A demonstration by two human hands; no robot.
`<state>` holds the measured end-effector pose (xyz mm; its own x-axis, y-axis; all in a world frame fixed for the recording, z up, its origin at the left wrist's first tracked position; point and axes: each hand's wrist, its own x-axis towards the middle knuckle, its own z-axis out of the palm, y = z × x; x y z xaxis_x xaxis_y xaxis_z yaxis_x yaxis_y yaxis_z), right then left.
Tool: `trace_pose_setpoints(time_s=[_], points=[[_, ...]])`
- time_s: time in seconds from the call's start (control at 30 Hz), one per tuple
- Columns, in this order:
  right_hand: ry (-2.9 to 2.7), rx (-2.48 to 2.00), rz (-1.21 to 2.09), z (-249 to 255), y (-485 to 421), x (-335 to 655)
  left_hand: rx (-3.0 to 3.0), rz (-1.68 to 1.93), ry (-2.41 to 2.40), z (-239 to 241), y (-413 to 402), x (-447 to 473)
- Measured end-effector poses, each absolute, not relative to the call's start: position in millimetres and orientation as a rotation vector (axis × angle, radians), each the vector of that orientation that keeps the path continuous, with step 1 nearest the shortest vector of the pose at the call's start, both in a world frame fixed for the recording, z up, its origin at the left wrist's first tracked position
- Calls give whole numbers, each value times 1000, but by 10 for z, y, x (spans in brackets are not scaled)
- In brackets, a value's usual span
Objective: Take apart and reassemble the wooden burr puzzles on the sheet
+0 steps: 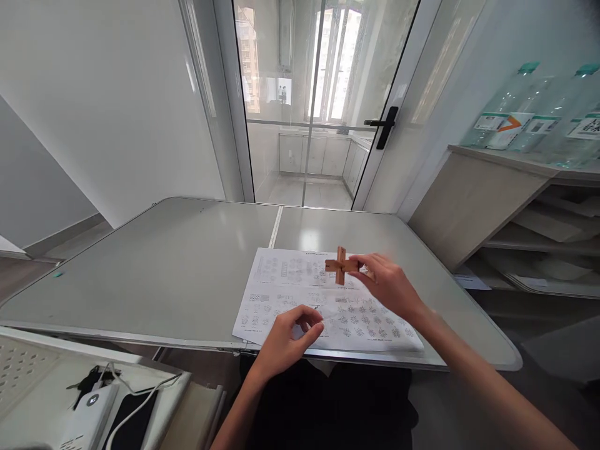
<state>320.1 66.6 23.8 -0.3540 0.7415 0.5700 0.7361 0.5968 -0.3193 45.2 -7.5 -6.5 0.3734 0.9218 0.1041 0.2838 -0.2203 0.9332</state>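
My right hand (387,284) holds a small wooden cross-shaped puzzle piece (341,265) up by its right end, pinched between the fingertips, above a printed sheet of diagrams (300,294). My left hand (288,334) rests on the near edge of that sheet with its fingers curled and fingertips pressed together; nothing nameable shows in them. The sheet lies on a grey folding table (164,269).
A glass door with a black handle (384,125) stands behind the table. At the right a shelf unit (515,206) carries several plastic bottles (506,112). At the lower left a white power bank (91,415) with a cable lies on a white surface.
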Motion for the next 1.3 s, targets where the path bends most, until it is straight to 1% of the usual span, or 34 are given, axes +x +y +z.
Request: trace_pose_setpoints(time_s=[0.1, 0.27, 0.47, 0.6, 0.97, 1.3], points=[[-2130, -1045, 113, 217, 399, 3072, 1639, 933, 1083, -127, -56, 457], [-2080, -1012, 353, 121, 57, 2897, 1589, 1045, 1080, -200, -26, 450], [-1999, -1017, 548, 50, -161, 2760, 1662, 932, 940, -125, -44, 410], [-1979, -1022, 585, 16, -192, 2740, 1683, 945, 896, -142, -47, 389], [-1976, -1043, 650, 38, -220, 2720, 1760, 975, 959, -136, -85, 387], [-2032, -1016, 582, 81, -266, 2710, 1749, 999, 982, -127, -93, 401]])
